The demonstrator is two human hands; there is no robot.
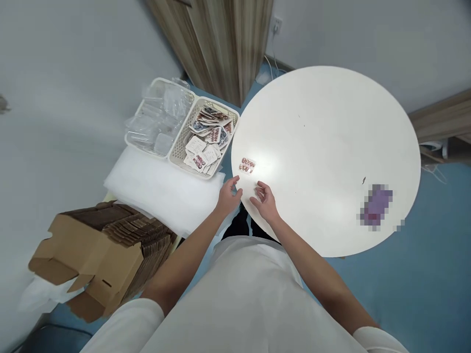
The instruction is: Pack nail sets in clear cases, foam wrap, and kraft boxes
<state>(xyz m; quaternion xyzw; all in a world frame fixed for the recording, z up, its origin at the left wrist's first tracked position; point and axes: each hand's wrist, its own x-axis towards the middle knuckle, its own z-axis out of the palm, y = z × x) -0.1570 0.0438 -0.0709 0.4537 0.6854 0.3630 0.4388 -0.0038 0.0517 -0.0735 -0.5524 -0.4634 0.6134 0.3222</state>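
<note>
Many folded boxes (99, 245) stand packed together at your left, probably to save room. White sheets (158, 189) lie between them and two adjoining baskets: the left basket (147, 151) gathers clear packs (174, 102), while the right basket (179, 152) keeps loose cards (211, 153) apart from those. Your left hand (228, 198) hovers by the left edge of the table (331, 142), fingers partly open, gripping nothing visible. One card (247, 165) lies flat near that edge, red pieces up, handy for both hands. Your right hand (268, 205) has loosely curled, parted fingers, visibly empty. A blurred purple thing (377, 205) sits towards the table's right edge.
</note>
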